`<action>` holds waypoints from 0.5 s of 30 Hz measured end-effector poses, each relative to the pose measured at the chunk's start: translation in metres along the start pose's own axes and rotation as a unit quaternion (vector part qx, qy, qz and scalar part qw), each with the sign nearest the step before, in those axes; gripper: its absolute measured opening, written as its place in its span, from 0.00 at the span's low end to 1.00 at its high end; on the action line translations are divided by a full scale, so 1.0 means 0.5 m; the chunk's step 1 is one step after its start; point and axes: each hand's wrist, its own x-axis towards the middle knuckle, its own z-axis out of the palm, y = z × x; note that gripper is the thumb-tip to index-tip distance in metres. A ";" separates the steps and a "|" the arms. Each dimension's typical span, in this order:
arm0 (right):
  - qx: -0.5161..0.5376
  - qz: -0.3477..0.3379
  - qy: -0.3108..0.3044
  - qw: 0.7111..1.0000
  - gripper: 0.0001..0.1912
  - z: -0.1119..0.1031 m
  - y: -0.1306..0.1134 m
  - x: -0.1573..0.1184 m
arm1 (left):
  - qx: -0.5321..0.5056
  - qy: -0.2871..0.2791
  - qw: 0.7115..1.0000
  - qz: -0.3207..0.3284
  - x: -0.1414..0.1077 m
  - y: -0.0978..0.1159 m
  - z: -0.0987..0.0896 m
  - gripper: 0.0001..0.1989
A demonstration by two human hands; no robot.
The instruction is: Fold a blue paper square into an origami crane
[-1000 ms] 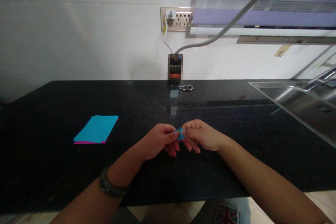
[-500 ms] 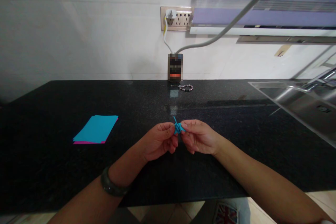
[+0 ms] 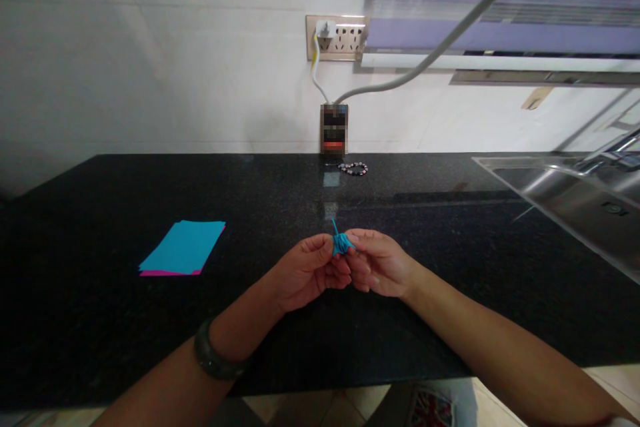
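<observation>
Between my two hands is a small folded blue paper piece [image 3: 342,243], gathered in pleats, with a thin blue strip sticking up from its top left. My left hand [image 3: 311,270] pinches its left side between thumb and fingers. The right side is pinched by my right hand [image 3: 379,261]. Both hands are just above the black countertop, and their lower fingers come close together under the paper. The fingers hide parts of the piece, so its full shape cannot be made out.
A stack of blue and pink paper sheets [image 3: 184,247] lies to the left. At the back, a phone-like device [image 3: 334,128] with cables leans on the wall beside a beaded bracelet [image 3: 354,168]. A steel sink [image 3: 565,193] is on the right of the black countertop [image 3: 125,327].
My left fingers have shifted right beneath the paper, closer to my right hand. The blue piece has turned slightly and shows more of its pleats.
</observation>
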 end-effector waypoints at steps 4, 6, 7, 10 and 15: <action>0.017 -0.010 -0.007 1.000 0.10 0.001 0.002 0.000 | -0.013 -0.007 1.000 0.010 -0.001 -0.002 0.002 0.06; 0.019 -0.015 -0.009 1.000 0.10 0.001 0.002 0.000 | -0.019 -0.009 1.000 0.013 -0.001 -0.002 0.003 0.06; 0.019 -0.017 -0.009 1.000 0.10 0.001 0.003 0.000 | -0.021 -0.010 1.000 0.014 -0.001 -0.002 0.004 0.06; 0.023 -0.018 -0.012 1.000 0.10 0.002 0.003 0.000 | -0.023 -0.013 1.000 0.017 0.001 -0.002 0.005 0.06; 0.033 -0.022 -0.014 0.999 0.09 0.003 0.004 0.002 | -0.028 -0.008 0.999 0.021 0.002 -0.003 0.005 0.07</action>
